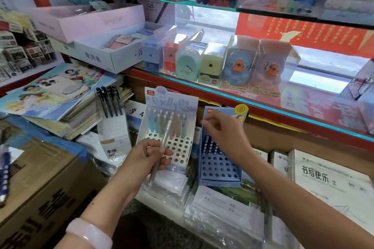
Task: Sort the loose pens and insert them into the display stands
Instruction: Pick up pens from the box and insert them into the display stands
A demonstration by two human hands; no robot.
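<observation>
My left hand [149, 154] grips a pale translucent pen [159, 153] in front of the white "Jelly" display stand [178, 151], which holds several pastel pens [168, 125] in its back rows. My right hand [222, 133] hovers over the blue display stand [218, 170], fingers loosely curled above several dark pens [210, 145] standing in it; motion blur hides whether it pinches anything. A third white stand [113, 137] at the left carries several black pens [110, 101].
Wrapped notebook stacks [222, 214] lie under the stands. A cardboard box [40, 188] stands at the left, piled books [60, 107] behind it. A glass shelf [263, 105] above holds boxed sharpeners [210, 62] and duck toys [236, 66].
</observation>
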